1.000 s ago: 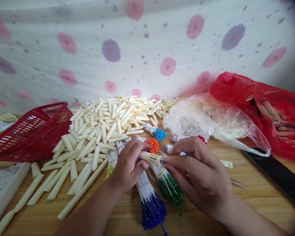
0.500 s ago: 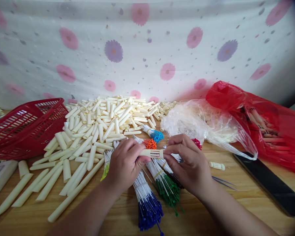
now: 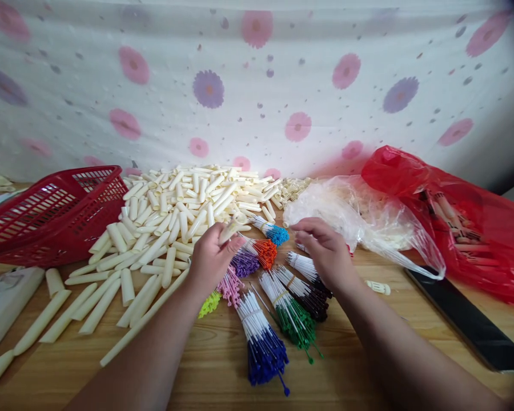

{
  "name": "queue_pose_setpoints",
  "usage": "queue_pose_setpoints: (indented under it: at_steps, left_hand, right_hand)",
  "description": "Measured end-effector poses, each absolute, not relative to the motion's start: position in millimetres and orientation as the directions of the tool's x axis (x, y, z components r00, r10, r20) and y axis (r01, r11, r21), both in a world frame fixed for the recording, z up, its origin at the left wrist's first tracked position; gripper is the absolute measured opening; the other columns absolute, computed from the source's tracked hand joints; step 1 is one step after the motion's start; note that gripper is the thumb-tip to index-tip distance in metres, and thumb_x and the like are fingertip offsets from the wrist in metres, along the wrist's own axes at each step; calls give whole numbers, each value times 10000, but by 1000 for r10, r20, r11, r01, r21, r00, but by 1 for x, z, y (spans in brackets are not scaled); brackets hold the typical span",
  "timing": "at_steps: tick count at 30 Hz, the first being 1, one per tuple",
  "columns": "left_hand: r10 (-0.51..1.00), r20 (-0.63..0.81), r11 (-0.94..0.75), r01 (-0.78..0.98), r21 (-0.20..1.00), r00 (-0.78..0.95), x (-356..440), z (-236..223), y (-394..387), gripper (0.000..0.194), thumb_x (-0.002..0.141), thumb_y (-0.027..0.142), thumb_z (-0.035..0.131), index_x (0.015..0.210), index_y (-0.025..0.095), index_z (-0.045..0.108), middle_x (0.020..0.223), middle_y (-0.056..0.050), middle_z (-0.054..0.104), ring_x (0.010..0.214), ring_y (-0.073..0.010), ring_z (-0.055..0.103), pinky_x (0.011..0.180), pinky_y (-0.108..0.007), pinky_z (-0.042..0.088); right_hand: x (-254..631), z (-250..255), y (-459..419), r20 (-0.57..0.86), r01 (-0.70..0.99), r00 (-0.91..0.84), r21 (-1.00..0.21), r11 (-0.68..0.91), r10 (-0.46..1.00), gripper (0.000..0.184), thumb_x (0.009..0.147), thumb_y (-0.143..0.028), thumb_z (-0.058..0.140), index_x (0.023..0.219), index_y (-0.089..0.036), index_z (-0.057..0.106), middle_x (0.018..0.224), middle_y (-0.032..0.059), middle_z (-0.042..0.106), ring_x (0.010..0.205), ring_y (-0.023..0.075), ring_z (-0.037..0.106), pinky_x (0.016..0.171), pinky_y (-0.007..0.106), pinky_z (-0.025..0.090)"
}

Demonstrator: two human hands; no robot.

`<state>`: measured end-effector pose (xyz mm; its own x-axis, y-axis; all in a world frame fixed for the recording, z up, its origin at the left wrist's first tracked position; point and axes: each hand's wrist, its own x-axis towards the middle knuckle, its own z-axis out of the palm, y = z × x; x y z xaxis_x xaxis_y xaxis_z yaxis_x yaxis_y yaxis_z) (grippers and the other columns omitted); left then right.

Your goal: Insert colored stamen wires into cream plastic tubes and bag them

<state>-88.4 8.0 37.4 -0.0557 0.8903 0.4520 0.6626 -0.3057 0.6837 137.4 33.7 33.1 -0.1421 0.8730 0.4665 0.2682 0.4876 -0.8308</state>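
Observation:
My left hand (image 3: 212,254) is closed round a short cream plastic tube (image 3: 228,232), whose far end tilts up over the bundles. To the right of it, apart from the tube, my right hand (image 3: 325,248) has thumb and forefinger drawn together; whatever may be between the tips is too small to tell. Between and below the hands lie bundles of white stems with coloured tips: blue (image 3: 263,348), green (image 3: 293,314), dark brown (image 3: 310,294), pink (image 3: 229,287), purple (image 3: 245,264), orange (image 3: 263,252), light blue (image 3: 274,232) and yellow-green (image 3: 209,304).
A heap of cream tubes (image 3: 184,211) spreads along the back and left, beside a red basket (image 3: 98,211). On the right are a clear plastic bag (image 3: 325,205), a red bag (image 3: 497,228) with tubes inside, a slotted cream piece (image 3: 377,287) and a flat black object (image 3: 466,319).
My hands have parted. The left has carried the tube up and left, tilting it; the right has let go of the tube's end and risen slightly. More bundles show between them.

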Motion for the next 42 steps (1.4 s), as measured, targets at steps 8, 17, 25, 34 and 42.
queue_pose_setpoints:
  at_steps: [8, 17, 25, 34, 42]
  left_hand:
    - [835, 259, -546, 794, 267, 486, -88, 28, 17, 180, 748, 97, 546, 839, 201, 662, 943, -41, 671, 940, -205, 590, 858, -319, 427]
    - [827, 175, -556, 822, 123, 534, -88, 20, 14, 129, 791, 185, 554, 882, 213, 642, 1004, -53, 655, 933, -231, 608, 832, -355, 462]
    - [816, 191, -575, 801, 167, 546, -85, 16, 14, 168, 835, 270, 565, 977, 216, 637, 1302, -94, 549, 1206, -260, 499, 985, -419, 400]
    - [804, 449, -545, 785, 293, 391, -85, 22, 12, 163, 783, 113, 556, 865, 196, 671, 1100, -81, 675, 1038, -232, 607, 916, -399, 458]
    - [827, 475, -540, 665, 517, 302, -64, 48, -17, 220, 733, 59, 553, 795, 209, 701, 766, -6, 706, 737, -167, 625, 694, -280, 466]
  right_hand:
    - [90, 44, 70, 40, 820, -542, -191, 539, 839, 225, 869, -240, 494, 934, -182, 701, 983, 85, 686, 952, 197, 620, 830, 271, 446]
    - [58, 50, 73, -110, 855, -496, 111, 506, 861, 262, 844, -188, 453, 949, -118, 684, 990, 186, 678, 940, 292, 645, 754, 374, 484]
    - [61, 53, 65, -88, 873, -451, 166, 460, 888, 280, 857, -193, 425, 1004, -126, 654, 966, 189, 690, 889, 283, 668, 710, 361, 487]
    - [135, 78, 26, 52, 903, -424, -55, 426, 904, 202, 866, -192, 418, 849, -167, 618, 786, 64, 688, 707, 163, 636, 617, 239, 421]
    - [134, 47, 5, 474, 395, -508, -614, 684, 719, 95, 814, -120, 520, 806, -171, 599, 798, 45, 624, 749, 147, 560, 691, 271, 445]
